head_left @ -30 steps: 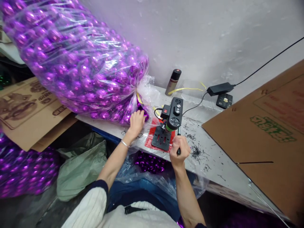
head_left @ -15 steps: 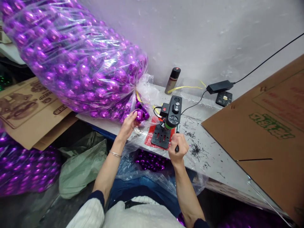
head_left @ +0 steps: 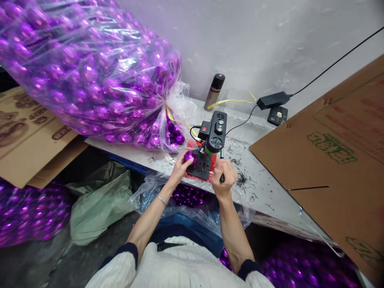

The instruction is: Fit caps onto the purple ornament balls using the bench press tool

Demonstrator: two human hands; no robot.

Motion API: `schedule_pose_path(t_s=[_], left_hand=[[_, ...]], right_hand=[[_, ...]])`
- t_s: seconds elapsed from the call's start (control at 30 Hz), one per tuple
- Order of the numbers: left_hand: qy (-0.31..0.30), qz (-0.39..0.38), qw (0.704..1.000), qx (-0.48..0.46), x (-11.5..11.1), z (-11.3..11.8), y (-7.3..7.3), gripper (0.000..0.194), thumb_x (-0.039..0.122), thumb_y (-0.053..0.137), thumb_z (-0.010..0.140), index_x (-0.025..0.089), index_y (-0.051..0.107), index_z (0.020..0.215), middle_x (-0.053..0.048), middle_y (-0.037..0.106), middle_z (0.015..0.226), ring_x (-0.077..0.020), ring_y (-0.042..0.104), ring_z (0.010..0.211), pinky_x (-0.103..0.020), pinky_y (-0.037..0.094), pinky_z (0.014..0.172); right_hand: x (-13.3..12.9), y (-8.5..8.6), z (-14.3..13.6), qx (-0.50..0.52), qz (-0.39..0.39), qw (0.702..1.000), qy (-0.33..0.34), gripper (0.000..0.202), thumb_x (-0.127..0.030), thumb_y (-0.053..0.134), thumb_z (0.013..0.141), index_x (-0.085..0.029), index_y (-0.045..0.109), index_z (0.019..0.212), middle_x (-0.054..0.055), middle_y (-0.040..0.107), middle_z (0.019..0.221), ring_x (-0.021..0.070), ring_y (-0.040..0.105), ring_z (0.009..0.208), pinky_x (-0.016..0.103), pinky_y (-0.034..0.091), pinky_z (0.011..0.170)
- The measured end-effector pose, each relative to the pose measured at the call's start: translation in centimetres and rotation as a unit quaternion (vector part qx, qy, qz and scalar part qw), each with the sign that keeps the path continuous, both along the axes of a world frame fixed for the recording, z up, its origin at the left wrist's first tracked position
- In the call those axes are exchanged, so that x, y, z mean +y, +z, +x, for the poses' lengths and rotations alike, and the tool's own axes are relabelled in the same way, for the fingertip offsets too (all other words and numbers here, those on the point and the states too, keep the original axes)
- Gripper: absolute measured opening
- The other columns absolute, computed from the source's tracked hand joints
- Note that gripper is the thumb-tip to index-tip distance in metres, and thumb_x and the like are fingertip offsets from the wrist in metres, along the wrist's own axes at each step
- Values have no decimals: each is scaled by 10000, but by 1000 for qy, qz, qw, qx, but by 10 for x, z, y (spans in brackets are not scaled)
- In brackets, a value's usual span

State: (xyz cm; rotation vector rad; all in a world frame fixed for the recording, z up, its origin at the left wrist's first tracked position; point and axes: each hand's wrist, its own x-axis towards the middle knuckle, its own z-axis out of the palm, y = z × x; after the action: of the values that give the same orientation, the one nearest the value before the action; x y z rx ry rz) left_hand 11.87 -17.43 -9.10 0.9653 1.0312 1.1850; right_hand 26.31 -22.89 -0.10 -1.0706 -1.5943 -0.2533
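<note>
Over the tabletop (head_left: 261, 192), a purple ball (head_left: 191, 158) is pinched by the left hand (head_left: 179, 170) near the black machine (head_left: 218, 130), whose handle (head_left: 222, 178) is gripped by the right hand (head_left: 225, 176), with space crowded by a big bag (head_left: 99, 80) and a cardboard box (head_left: 342, 188).

Pale grey wall (head_left: 270, 48), scattered whitish marks, rising behind light-topped desk (head_left: 264, 176). Dark grey floor (head_left: 93, 240) at lower left. Deep shadow beneath desk; wall softly lit.

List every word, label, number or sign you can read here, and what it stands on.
None reads with certainty.
Right carton: green lettering and red print, too blurred.
Left carton: brown print, too blurred.
Dark can: print too small.
Black machine: button marks too small.
</note>
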Motion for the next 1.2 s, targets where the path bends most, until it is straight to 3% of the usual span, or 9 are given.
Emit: schedule_pose_path(t_s=[0.13, 0.23, 0.37, 0.6, 0.9, 1.03, 1.2], left_hand=[[3, 121, 980, 155, 5, 11, -11, 572, 416, 709, 831, 170, 566, 1328, -123, 649, 1315, -267, 612, 1237, -423, 457, 1091], [2, 156, 959, 239, 4, 15, -20, 599, 441, 707, 841, 160, 555, 1348, -134, 691, 1219, -280, 658, 1128, -441, 486, 1031], [15, 185, 933, 308, 3, 17, -31, 622, 440, 750, 816, 191, 564, 1354, -130, 687, 1233, -291, 639, 1112, -485, 429, 1064], [10, 197, 929, 314, 7, 19, -40, 688, 462, 791, 772, 197, 557, 1362, -131, 659, 1281, -313, 588, 1191, -474, 440, 1054], [-20, 293, 892, 344, 4, 28, -40, 644, 415, 764, 816, 216, 509, 1373, -136, 648, 1312, -301, 600, 1240, -512, 406, 1101], [-35, 307, 893, 325, 4, 25, -42, 647, 405, 770, 810, 206, 508, 1367, -143, 643, 1316, -304, 603, 1243, -502, 443, 1071], [-40, 313, 897, 308, 5, 23, -43, 626, 379, 764, 818, 203, 512, 1364, -144, 647, 1306, -294, 617, 1223, -491, 465, 1057]], right_hand=[[-1, 1, 1, -13, 1, 1000, -3, 235, -103, 441, 934, -209, 502, 733, -4, 544, 658, 115, 510, 631, 266, 390, 606], [-1, 1, 1, -19, 1, 1000, -7, 230, -105, 443, 932, -206, 509, 736, -1, 554, 664, 115, 519, 633, 265, 389, 598], [-2, 0, 2, -22, -6, 1000, -8, 222, -110, 446, 928, -207, 521, 742, -2, 565, 668, 116, 530, 633, 264, 390, 595], [-1, 6, 0, 17, -10, 1000, -11, 231, -121, 420, 944, -207, 518, 754, 4, 559, 673, 120, 533, 643, 271, 408, 616], [4, 21, -2, 81, -50, 995, -32, 293, -205, 436, 965, -220, 473, 675, -10, 490, 627, 120, 514, 602, 290, 394, 589], [0, 14, -1, 54, -39, 998, -18, 253, -162, 432, 955, -216, 501, 717, 1, 538, 658, 121, 535, 639, 282, 410, 611], [-5, -7, -1, 23, -16, 999, -16, 220, -115, 436, 932, -212, 507, 749, 11, 572, 696, 124, 548, 660, 275, 424, 622]])
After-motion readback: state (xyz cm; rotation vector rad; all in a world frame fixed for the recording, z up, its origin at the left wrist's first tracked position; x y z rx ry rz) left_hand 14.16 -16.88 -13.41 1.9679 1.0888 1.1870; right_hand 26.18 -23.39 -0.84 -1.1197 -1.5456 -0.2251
